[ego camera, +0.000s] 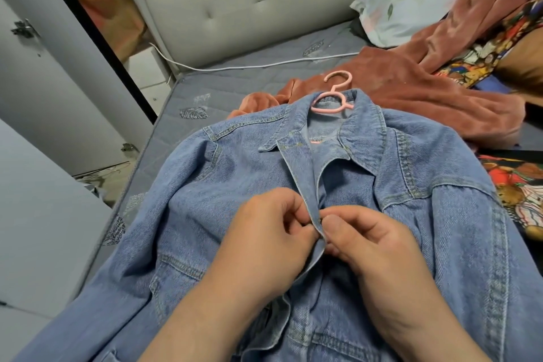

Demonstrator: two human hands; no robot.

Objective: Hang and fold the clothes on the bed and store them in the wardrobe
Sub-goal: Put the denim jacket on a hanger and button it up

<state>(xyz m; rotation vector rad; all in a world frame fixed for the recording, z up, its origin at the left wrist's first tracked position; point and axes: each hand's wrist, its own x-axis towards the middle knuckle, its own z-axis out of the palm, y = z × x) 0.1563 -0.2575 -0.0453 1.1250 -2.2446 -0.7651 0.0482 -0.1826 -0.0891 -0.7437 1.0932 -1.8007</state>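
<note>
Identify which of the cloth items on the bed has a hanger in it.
The blue denim jacket: a pink hanger pokes from its collar. The rust velvet cloth and the bear-print fabric lie loose, without one.

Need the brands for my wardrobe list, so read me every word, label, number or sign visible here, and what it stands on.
No text can be read.
Denim jacket: no tag or lettering shows; the left hand and right hand pinch its front edge and cover that spot.
Pink hanger: no mark visible.
Patterned fabric: bear pictures; any lettering too blurred to tell.
</note>
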